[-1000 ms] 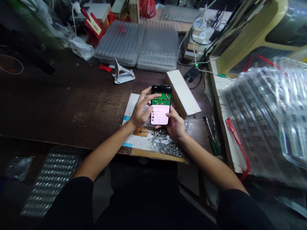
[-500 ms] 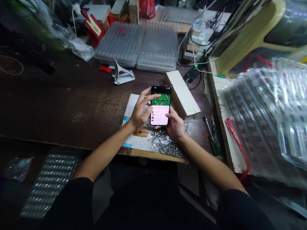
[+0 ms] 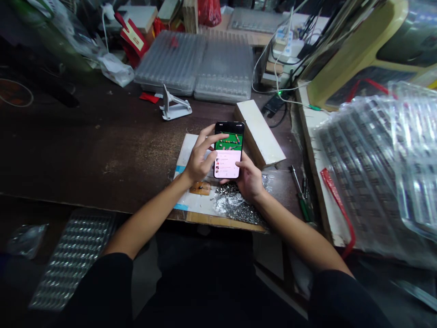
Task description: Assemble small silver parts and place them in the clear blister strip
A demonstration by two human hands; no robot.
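Left-hand grip is spread, its index finger reaching across the glossy screen of a slim, black-edged rectangular smartphone; whether that fingertip presses the glass, I cannot tell. Held above the worktop, the smartphone sits between both hands, and the right-hand grip pinches its right edge, thumb in front, fingers behind. Around them, left to right: dark brown worktop grained with tan crumbs; a pale hinged plastic stand; a flat white board with blue tape; a small rounded brown piece; crinkled clear plastic among glinting metal bits; a long white-topped block; a green-handled metal tool. Compared with half a second ago, both hands, the smartphone and its green-and-white display look unchanged.
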